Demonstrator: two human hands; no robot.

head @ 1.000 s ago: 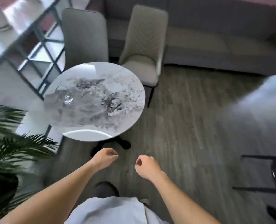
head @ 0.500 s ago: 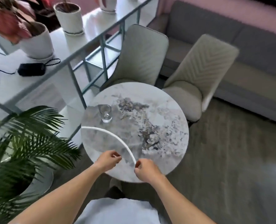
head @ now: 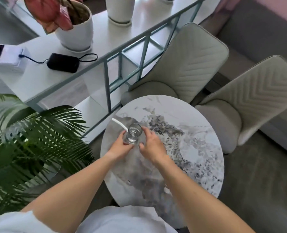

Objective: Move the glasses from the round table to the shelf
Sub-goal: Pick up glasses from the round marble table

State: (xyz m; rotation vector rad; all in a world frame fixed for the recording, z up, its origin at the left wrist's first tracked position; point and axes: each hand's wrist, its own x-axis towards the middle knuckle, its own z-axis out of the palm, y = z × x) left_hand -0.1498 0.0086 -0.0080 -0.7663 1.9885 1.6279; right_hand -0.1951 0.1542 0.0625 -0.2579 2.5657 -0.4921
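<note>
Clear glass (head: 134, 133), a plain straight-walled tumbler, stood upright on the left part of the round table (head: 186, 158), and it was the only glass we could see there. Our left hand (head: 120, 147) had its fingers curled against the glass's left wall, near the base. Our right hand (head: 150, 146) sat on the opposite side, its fingers spread and arched around the right wall; we could not tell whether they pressed the glass or merely lay beside it. We judged the step in hand to be the grasp before the lift.

To do this step well, we should have closed both sets of fingers evenly on the lower half of the wall, because smooth glass gives little friction and slips under a loose hold. The lift should have gone straight up, rim level, before any travel toward the shelf (head: 126, 32). That shelf stood just beside the table on the left, with a white top framed in pale metal bars. A white plant pot (head: 74, 32), a second pot (head: 120, 10), a black pouch (head: 63, 63) with its cord, and a small white device (head: 8, 59) occupied parts of it, so we judged the bare stretch between pouch and pots suitable.

The tabletop was polished stone-like material, grey-veined and glossy. Two padded chairs (head: 189, 64) with quilted chevron backs stood behind it, and a feathery palm (head: 38, 132) crowded the left
</note>
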